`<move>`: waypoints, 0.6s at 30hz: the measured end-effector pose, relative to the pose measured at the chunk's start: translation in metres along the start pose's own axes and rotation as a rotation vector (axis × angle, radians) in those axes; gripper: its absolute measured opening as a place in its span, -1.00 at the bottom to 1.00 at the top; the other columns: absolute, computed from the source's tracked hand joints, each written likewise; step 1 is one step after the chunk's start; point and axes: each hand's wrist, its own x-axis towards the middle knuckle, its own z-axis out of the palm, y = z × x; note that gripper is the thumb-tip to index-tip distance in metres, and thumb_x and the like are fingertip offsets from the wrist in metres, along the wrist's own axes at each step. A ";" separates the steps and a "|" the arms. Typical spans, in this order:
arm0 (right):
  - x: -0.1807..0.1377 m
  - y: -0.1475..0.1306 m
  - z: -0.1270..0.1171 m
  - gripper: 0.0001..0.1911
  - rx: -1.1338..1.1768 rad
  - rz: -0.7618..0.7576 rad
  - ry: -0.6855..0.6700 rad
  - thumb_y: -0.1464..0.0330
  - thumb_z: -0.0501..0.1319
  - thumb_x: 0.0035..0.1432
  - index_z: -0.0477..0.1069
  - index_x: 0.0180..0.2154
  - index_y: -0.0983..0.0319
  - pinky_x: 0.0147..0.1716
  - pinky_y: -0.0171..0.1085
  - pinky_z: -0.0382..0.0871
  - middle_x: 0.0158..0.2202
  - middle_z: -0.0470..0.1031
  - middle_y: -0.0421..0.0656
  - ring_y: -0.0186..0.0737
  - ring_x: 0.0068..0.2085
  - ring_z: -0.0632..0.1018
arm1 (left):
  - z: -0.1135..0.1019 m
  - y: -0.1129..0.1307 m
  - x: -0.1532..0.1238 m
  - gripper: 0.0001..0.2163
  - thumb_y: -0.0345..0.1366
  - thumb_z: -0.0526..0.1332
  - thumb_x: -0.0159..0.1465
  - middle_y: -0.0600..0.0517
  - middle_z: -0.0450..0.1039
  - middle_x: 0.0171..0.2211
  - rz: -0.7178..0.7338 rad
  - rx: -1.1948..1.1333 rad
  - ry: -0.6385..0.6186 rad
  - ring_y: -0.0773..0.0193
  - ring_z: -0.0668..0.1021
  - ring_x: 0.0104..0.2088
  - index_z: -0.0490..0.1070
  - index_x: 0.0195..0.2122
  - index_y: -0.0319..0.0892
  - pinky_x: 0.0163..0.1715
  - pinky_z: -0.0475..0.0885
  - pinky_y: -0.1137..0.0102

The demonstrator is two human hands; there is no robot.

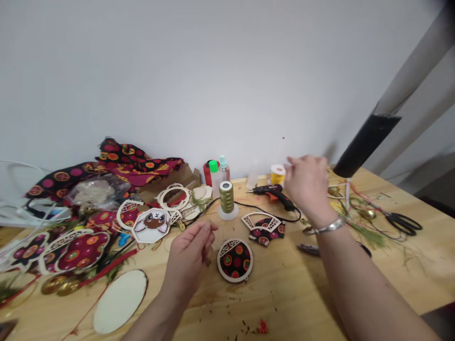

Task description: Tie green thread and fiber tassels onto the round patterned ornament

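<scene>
My left hand (194, 244) is closed in a pinch over the front middle of the table. A small olive-coloured bit shows at its fingers, too small to make out. Just to its right lies a round wooden-framed ornament (235, 260) with black and red patterned fabric inside. Behind them an olive thread spool (226, 196) stands upright. My right hand (307, 182), with a silver bracelet at the wrist, is raised at the back right, beside the yellow thread spool (277, 175) and the black glue gun (273, 194). Its fingers are blurred and turned away, so their hold is hidden.
Patterned cloth (131, 163), wooden frames and a sheep-face piece (152, 225) crowd the left side. A fan-shaped piece (265, 227) lies mid-table. Black-handled scissors (403, 223) and loose threads are at right, under a black tube (368, 144). A pale oval (121, 300) lies in front.
</scene>
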 end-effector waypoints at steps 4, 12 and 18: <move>0.021 0.050 -0.001 -0.67 -0.202 0.292 -0.059 0.39 0.03 0.12 0.52 -0.32 0.44 -0.35 -0.02 0.18 -0.25 0.40 0.27 0.25 -0.11 0.29 | 0.000 -0.001 0.001 -0.79 -0.18 0.26 0.09 0.22 0.12 -0.70 0.004 0.013 -0.017 0.56 0.12 -0.72 0.43 -0.44 -0.25 -0.73 0.02 0.60; -0.006 -0.010 -0.018 -0.85 0.494 -0.096 -0.268 0.40 0.19 0.07 0.55 -0.35 0.22 -0.25 -0.18 0.29 -0.33 0.53 -0.09 -0.20 -0.29 0.47 | 0.002 0.001 -0.003 -0.79 -0.18 0.27 0.09 0.21 0.12 -0.70 -0.010 -0.011 -0.036 0.54 0.12 -0.70 0.44 -0.45 -0.25 -0.72 0.01 0.60; -0.067 -0.067 0.004 -0.96 0.949 -0.256 -0.500 0.39 0.29 0.00 0.53 -0.46 0.17 -0.25 -0.22 0.28 -0.47 0.51 -0.23 -0.30 -0.36 0.46 | 0.002 0.003 -0.002 -0.78 -0.15 0.24 0.11 0.20 0.12 -0.69 -0.009 0.025 -0.078 0.51 0.13 -0.70 0.41 -0.45 -0.23 -0.72 0.03 0.57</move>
